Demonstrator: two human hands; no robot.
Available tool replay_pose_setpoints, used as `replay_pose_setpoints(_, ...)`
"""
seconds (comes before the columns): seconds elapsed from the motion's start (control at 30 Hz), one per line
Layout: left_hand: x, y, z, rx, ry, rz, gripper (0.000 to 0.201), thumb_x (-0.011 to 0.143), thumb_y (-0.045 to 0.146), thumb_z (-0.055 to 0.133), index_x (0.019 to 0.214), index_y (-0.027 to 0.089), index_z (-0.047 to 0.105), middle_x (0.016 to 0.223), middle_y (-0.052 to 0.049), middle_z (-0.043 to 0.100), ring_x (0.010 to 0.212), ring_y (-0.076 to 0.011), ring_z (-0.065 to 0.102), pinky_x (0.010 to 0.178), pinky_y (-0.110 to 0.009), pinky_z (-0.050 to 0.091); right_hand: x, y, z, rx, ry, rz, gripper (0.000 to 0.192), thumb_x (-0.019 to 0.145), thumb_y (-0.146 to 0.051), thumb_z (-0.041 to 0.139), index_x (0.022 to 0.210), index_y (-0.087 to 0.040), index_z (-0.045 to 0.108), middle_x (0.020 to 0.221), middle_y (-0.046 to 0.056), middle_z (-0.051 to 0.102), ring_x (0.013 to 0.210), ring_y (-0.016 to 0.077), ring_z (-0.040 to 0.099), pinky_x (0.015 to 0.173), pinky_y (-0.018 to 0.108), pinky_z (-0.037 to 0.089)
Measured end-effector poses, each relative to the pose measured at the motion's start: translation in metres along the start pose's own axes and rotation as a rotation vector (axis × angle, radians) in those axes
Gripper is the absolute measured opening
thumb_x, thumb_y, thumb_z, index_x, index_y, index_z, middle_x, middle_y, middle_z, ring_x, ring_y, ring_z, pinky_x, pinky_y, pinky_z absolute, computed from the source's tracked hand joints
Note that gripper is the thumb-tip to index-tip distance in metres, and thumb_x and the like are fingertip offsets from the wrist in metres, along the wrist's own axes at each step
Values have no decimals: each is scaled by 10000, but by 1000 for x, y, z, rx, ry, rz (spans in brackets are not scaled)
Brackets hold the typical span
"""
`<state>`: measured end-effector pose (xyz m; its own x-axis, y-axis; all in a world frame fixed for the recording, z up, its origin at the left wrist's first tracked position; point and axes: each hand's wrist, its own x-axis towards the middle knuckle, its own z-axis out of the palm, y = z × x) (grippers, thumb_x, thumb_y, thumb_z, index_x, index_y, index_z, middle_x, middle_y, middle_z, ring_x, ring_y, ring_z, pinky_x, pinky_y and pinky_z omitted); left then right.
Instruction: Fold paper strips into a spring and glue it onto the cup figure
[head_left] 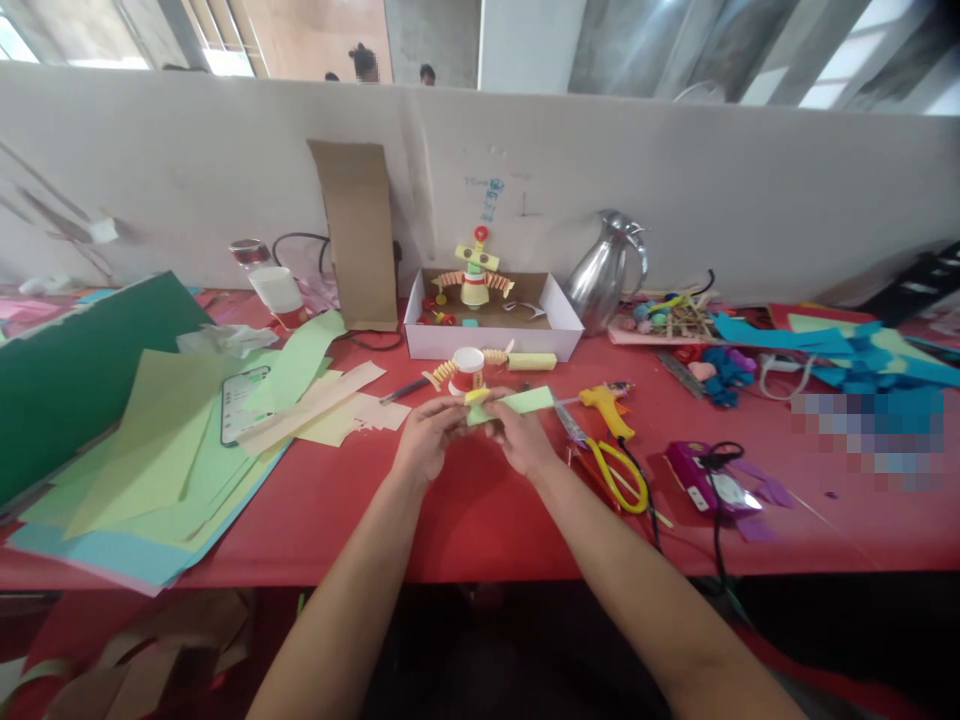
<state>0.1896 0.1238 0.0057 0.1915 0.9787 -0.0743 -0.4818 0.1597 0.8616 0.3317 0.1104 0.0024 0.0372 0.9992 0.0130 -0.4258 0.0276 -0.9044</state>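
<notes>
Both hands meet above the red table (465,520), near its middle. My left hand (429,437) and my right hand (519,437) pinch a light green paper strip (525,401) between them, with a small yellow piece (475,396) at its left end. Just behind the hands stands a small paper-cup figure (467,370) with orange accordion arms. A second, taller cup figure (475,277) stands in a white cardboard box (491,340) further back.
Green and blue paper sheets (157,450) and a phone (240,403) lie at the left. Yellow scissors (619,475), a yellow glue gun (606,408) and a purple tool (701,480) lie right of the hands. A metal jug (606,270) and blue paper scraps (847,360) sit behind.
</notes>
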Motion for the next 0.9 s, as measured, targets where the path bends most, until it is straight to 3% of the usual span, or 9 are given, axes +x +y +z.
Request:
replay_pose_setpoints(0.13,-3,6,1,10,-84,-22,190,617,226,800,782,145,748,741,-49,711,696,-158,660,695,-285,539,-4,-4,1,-51,-15,-18,114,699,-286,614,792,-221,621,527,-65,524,431,73,428,387,185,240)
replay_pose_setpoints(0.27,-5,8,1,45,-124,-28,162,682,287,764,758,147,733,733,-56,702,659,-157,639,647,-294,513,-4,-4,2,-77,-35,-30,100,702,-300,601,774,-233,617,546,-59,518,462,95,448,411,206,274)
replay_pose_setpoints(0.4,-3,4,0,126,-76,-1,167,633,236,820,738,157,716,720,-23,680,632,-113,600,624,-255,478,-1,-1,1,-53,-32,1,106,701,-299,635,776,-224,629,619,-46,577,522,112,511,479,227,383)
replay_pose_setpoints(0.53,-1,1,1,145,21,60,198,609,245,831,725,159,695,722,-9,664,656,-113,603,675,-267,499,2,0,-3,0,-87,27,224,727,-354,704,897,-216,658,761,-11,678,653,152,619,618,274,499)
replay_pose_setpoints(0.67,-2,2,3,166,90,95,228,610,261,825,748,158,676,754,-6,659,699,-120,615,740,-285,516,1,0,-6,-172,-103,39,404,645,-347,823,995,-198,686,931,39,741,856,206,683,775,331,536)
replay_pose_setpoints(0.9,-4,3,5,166,32,246,265,642,220,808,847,194,641,852,14,632,778,-107,600,778,-250,505,0,-5,-10,-473,-82,-198,293,754,-411,750,968,-212,746,932,42,755,898,242,687,816,370,532)
